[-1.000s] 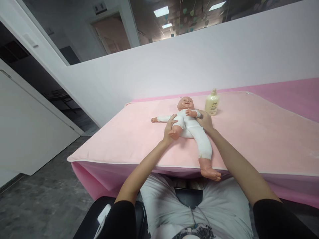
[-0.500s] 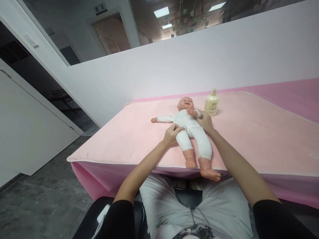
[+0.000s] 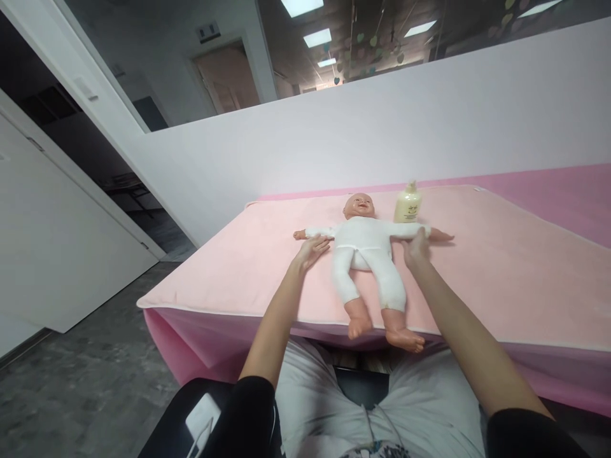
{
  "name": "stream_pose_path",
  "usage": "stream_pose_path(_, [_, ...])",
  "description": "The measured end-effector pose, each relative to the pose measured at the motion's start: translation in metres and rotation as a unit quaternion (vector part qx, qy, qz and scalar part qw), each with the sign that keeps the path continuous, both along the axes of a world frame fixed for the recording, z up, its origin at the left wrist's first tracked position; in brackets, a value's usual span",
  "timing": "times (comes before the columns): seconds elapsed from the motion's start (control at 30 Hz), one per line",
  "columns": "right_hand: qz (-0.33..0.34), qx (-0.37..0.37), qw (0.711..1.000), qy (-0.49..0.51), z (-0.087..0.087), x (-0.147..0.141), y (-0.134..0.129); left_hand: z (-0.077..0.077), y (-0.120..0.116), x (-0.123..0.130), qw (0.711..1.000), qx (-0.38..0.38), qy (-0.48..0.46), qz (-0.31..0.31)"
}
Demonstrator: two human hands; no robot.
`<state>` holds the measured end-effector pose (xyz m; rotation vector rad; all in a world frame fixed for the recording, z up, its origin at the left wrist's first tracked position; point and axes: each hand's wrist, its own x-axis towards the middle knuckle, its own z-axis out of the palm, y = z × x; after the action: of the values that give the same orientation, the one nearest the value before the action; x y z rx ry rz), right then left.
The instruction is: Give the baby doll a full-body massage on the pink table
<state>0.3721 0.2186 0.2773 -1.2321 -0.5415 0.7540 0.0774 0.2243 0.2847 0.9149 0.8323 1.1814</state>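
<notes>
Doll [image 3: 365, 245] in a white suit lay face-up on the pink mat [image 3: 501, 267], lotion bottle [image 3: 407, 203] just behind its shoulder. Your left hand [image 3: 312, 249] rested open on one sleeve; your right hand [image 3: 416, 247] pinned the other, arms spread. Next likely needed a gentle grip.

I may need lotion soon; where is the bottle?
In the head view, the bottle stands on the pink mat, right of the doll's head, beyond the right hand.

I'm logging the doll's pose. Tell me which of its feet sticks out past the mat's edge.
The foot under the right hand's side: it hangs beyond the mat edge. The other foot is at the edge, barely past it.
</notes>
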Motion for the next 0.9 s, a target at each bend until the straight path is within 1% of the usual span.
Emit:
stream_pose_path(0.03, [0.019,0.004,0.998,0.064,0.006,-0.001,-0.009,0.002,0.001,-0.003,0.997,-0.047,-0.056,0.008])
stream_pose_path(0.1, [0.065,-0.013,0.980,0.187,0.015,-0.004,-0.036,0.004,0.003,-0.007,0.985,-0.109,-0.132,0.025])
stream_pose_path(0.13, [0.096,-0.032,0.971,0.217,0.018,-0.008,-0.054,0.005,0.003,-0.008,0.979,-0.123,-0.157,0.032])
stream_pose_path(0.17, [0.135,-0.053,0.964,0.223,0.019,-0.011,-0.075,0.004,0.004,-0.007,0.975,-0.131,-0.175,0.038])
stream_pose_path(0.2, [0.183,-0.058,0.958,0.215,0.017,-0.016,-0.098,0.003,0.005,-0.006,0.972,-0.137,-0.187,0.045])
stream_pose_path(0.23, [0.213,-0.042,0.959,0.182,0.013,-0.022,-0.124,0.002,0.006,-0.004,0.969,-0.142,-0.197,0.050])
stream_pose_path(0.27, [0.225,-0.009,0.966,0.128,0.006,-0.029,-0.150,0.001,0.008,-0.002,0.966,-0.145,-0.207,0.054])
stream_pose_path(0.3, [0.201,0.020,0.977,0.064,-0.003,-0.036,-0.177,0.000,0.011,0.000,0.962,-0.148,-0.220,0.058])
stream_pose_path(0.33, [0.170,0.032,0.985,-0.011,-0.012,-0.044,-0.203,-0.001,0.014,0.003,0.959,-0.149,-0.234,0.064])
stream_pose_path(0.37, [0.136,0.041,0.986,-0.085,-0.022,-0.052,-0.227,-0.002,0.017,0.006,0.955,-0.147,-0.247,0.074])
stream_pose_path(0.4, [0.091,0.051,0.981,-0.162,-0.031,-0.059,-0.247,-0.003,0.020,0.010,0.951,-0.142,-0.260,0.086])
stream_pose_path(0.43, [0.056,0.056,0.964,-0.254,-0.040,-0.065,-0.264,-0.003,0.024,0.014,0.948,-0.133,-0.270,0.101])
stream_pose_path(0.47, [0.043,0.063,0.934,-0.349,-0.047,-0.070,-0.276,-0.003,0.028,0.019,0.947,-0.122,-0.275,0.114])
stream_pose_path(0.53, [0.014,0.098,0.860,-0.501,-0.057,-0.078,-0.287,-0.005,0.035,0.028,0.949,-0.095,-0.265,0.140])
stream_pose_path(0.6, [-0.024,0.138,0.786,-0.603,-0.058,-0.080,-0.284,-0.006,0.040,0.036,0.953,-0.050,-0.225,0.195])
stream_pose_path(0.63, [-0.046,0.154,0.755,-0.635,-0.055,-0.080,-0.280,-0.008,0.042,0.039,0.951,-0.026,-0.202,0.235])
stream_pose_path(0.67, [-0.065,0.164,0.732,-0.658,-0.049,-0.079,-0.274,-0.009,0.043,0.042,0.944,-0.004,-0.185,0.275])
stream_pose_path(0.7, [-0.078,0.170,0.717,-0.671,-0.042,-0.077,-0.269,-0.010,0.043,0.043,0.936,0.014,-0.169,0.309])
stream_pose_path(0.73, [-0.087,0.174,0.711,-0.676,-0.033,-0.076,-0.263,-0.011,0.043,0.045,0.930,0.027,-0.147,0.335])
stream_pose_path(0.77, [-0.090,0.174,0.715,-0.671,-0.022,-0.075,-0.258,-0.012,0.042,0.046,0.928,0.036,-0.116,0.352])
stream_pose_path(0.83, [-0.091,0.180,0.737,-0.645,0.001,-0.074,-0.246,-0.011,0.039,0.048,0.928,0.065,-0.022,0.367])
stream_pose_path(0.9, [-0.092,0.189,0.762,-0.612,0.022,-0.073,-0.230,-0.009,0.034,0.051,0.923,0.113,0.080,0.359])
